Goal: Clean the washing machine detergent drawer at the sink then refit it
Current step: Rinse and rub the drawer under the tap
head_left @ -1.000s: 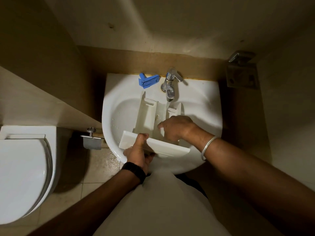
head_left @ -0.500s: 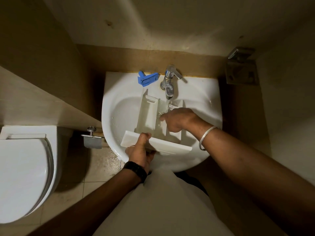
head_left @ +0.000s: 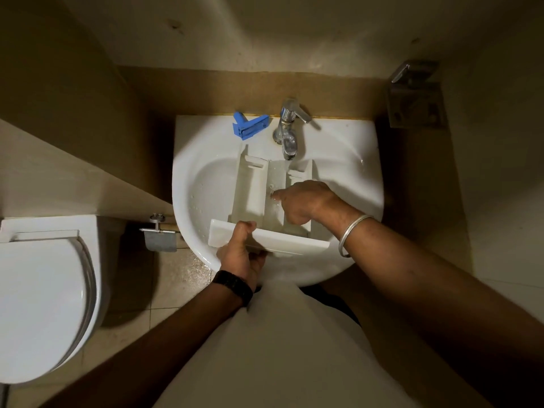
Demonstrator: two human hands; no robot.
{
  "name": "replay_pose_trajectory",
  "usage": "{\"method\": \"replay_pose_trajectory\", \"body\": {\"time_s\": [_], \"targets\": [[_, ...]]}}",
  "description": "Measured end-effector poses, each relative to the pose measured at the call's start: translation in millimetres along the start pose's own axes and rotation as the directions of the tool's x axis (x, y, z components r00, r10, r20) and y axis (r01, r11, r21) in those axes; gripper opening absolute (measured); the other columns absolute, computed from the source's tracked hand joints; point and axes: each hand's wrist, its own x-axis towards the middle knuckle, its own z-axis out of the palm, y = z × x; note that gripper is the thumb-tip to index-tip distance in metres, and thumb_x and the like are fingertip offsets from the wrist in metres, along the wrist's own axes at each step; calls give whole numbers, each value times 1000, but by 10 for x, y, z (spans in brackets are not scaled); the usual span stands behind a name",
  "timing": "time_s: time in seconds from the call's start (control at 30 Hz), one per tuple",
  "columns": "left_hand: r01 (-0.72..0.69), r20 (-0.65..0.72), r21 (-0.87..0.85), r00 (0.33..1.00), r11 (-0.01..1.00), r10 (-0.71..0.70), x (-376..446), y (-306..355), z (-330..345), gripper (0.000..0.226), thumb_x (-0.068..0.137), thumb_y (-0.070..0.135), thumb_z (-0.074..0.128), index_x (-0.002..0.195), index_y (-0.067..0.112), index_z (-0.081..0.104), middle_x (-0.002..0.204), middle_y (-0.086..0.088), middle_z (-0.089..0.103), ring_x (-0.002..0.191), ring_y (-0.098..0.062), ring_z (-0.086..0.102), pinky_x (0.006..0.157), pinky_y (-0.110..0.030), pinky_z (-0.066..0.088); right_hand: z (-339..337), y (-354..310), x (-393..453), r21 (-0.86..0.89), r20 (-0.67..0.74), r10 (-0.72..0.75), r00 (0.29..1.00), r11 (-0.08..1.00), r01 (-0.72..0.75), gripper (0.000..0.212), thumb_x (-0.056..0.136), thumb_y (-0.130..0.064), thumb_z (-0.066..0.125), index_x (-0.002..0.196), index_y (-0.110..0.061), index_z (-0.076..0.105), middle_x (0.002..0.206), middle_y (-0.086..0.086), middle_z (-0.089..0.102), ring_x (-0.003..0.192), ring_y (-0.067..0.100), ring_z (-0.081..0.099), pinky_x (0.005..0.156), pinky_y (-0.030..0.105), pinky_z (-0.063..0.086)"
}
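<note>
Glossy white sink (head_left: 347, 148), matt plastic drawer (head_left: 250, 187), shiny metal tap (head_left: 288, 125).

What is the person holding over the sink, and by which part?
The left hand grips the white detergent drawer by its front panel. The right hand holds nothing; one finger rubs inside the drawer.

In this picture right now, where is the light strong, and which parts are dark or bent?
Head view: the white sink is brightest, with glare on the tap; corners and forearms fall into shadow; wide-angle bending curves the walls and the toilet; focus is slightly soft.
</note>
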Motion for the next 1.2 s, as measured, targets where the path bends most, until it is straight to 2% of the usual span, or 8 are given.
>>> {"method": "replay_pose_trajectory", "body": {"time_s": [0.27,0.37,0.47,0.57,0.67,0.87,1.0,1.2], "targets": [[12,25,-14,1000,1000,-11,-42,37,4,42,62,19,83,97,10,61,92,-12,63,93,-30,67,98,-57,58,81,-12,-36,-1,175,-178,968,984,181,67,93,-9,44,154,-36,46,158,-5,46,136,26,52,96,33,49],[16,-4,2,1000,1000,-16,-23,15,-1,14,86,9,73,94,11,61,88,-10,62,88,-28,65,100,-58,56,-28,77,45,53,61,-69,996,996,66,73,93,-9,42,159,-40,35,162,-3,41,140,28,49,105,38,49],[4,16,15,1000,1000,-4,-27,19,-8,27,74,16,80,94,11,63,86,-11,64,91,-30,65,99,-59,57,-15,90,128,138,-6,11,1000,990,-10,68,89,-10,45,152,-37,47,155,-3,50,134,28,55,102,43,54],[10,57,38,998,999,-12,-21,39,-32,56,44,29,83,93,12,64,81,-12,63,91,-33,66,95,-61,57,109,47,157,267,-194,-35,980,960,87,43,81,-12,54,119,-20,71,122,-4,65,115,23,62,91,40,57],[18,62,68,998,998,-22,-31,57,-70,52,53,33,80,98,14,62,91,-12,63,95,-35,66,95,-60,57,186,62,103,335,-340,-116,933,912,236,42,75,-13,52,113,-17,69,113,-8,60,110,19,48,92,40,48],[71,63,126,995,989,-79,23,25,-90,22,86,35,68,97,17,60,99,-11,60,99,-35,61,102,-60,52,439,10,33,159,-219,-104,970,977,141,57,82,-12,57,139,-23,54,119,0,35,120,29,35,102,48,31],[86,83,139,992,987,-98,23,26,-67,31,79,41,70,96,18,60,99,-10,59,103,-34,61,101,-62,52,479,-106,15,169,-344,18,939,985,43,46,85,-12,54,130,-20,57,128,3,36,122,32,34,101,48,26],[71,88,132,993,989,-83,28,15,-79,46,65,46,72,98,17,61,99,-10,61,100,-33,63,101,-60,53,393,-71,-74,134,-201,-88,976,984,116,52,85,-5,52,126,-31,68,114,0,31,121,32,32,101,50,25]]}}
